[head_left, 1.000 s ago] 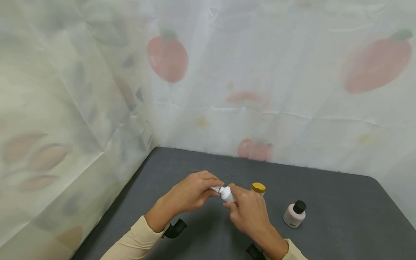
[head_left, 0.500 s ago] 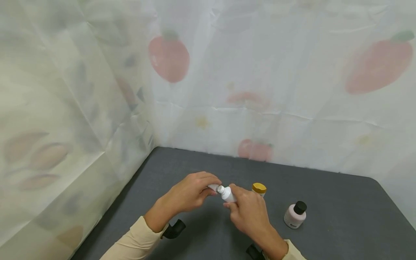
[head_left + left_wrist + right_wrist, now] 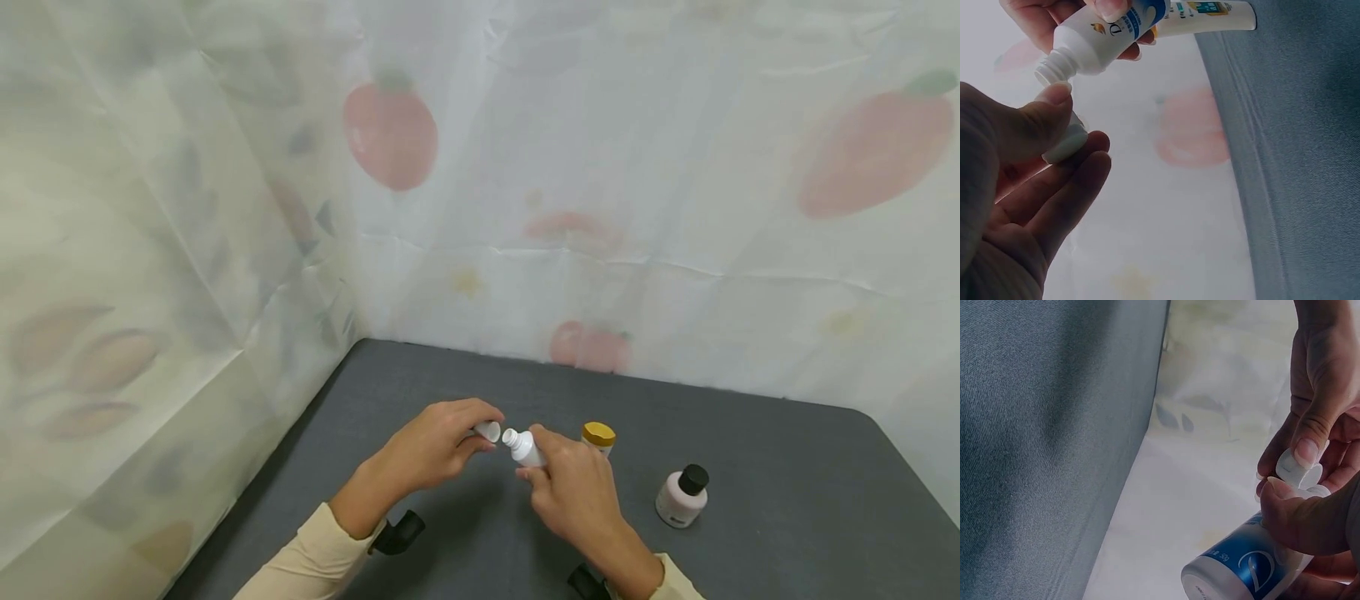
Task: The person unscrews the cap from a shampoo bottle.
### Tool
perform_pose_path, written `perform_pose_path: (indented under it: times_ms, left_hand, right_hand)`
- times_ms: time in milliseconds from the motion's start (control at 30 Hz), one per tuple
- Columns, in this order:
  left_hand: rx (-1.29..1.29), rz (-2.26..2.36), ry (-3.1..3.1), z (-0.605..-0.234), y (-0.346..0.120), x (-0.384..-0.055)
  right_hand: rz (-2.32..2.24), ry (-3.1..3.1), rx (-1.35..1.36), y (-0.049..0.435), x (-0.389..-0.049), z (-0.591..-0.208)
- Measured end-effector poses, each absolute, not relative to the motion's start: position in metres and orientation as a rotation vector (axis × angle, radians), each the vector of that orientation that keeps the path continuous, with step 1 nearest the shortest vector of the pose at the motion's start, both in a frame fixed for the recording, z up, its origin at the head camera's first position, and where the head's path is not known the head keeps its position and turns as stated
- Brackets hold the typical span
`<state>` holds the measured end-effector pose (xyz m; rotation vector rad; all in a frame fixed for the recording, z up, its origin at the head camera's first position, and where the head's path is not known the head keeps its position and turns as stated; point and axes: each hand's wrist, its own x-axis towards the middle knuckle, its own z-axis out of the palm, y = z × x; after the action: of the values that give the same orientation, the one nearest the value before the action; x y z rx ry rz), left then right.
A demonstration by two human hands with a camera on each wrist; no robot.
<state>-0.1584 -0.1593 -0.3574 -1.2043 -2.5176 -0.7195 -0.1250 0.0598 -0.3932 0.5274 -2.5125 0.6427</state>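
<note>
My right hand [image 3: 576,479] grips a small white bottle [image 3: 525,448] with a blue label [image 3: 1250,565]. The bottle tilts with its bare threaded neck [image 3: 1057,67] toward the left hand. Between thumb and fingers my left hand [image 3: 438,446] pinches a white cap [image 3: 489,430], its hollow side facing the bottle. A narrow gap separates cap and neck in the head view. Both are held up over the dark grey table [image 3: 480,550]. In the left wrist view the cap [image 3: 1067,142] shows under the thumb, partly hidden by it.
A white bottle with a yellow cap [image 3: 597,433] stands behind the right hand, partly hidden. Farther right stands a pale pink bottle [image 3: 678,502] with a black cap. Fruit-printed sheeting [image 3: 480,283] borders the table's back and left.
The cap has come off the bottle's neck and moved left with my left hand, turning its hollow side into view. My right hand and the bottle have stayed nearly still.
</note>
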Motion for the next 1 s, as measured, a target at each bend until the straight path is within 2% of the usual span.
perform_pose_path:
  times_ms: [1000]
  left_hand:
    - [-1.016, -0.965, -2.472, -0.387, -0.162, -0.159]
  right_hand:
    - [0.771, -2.502, 0.486, 0.056, -0.13, -0.401]
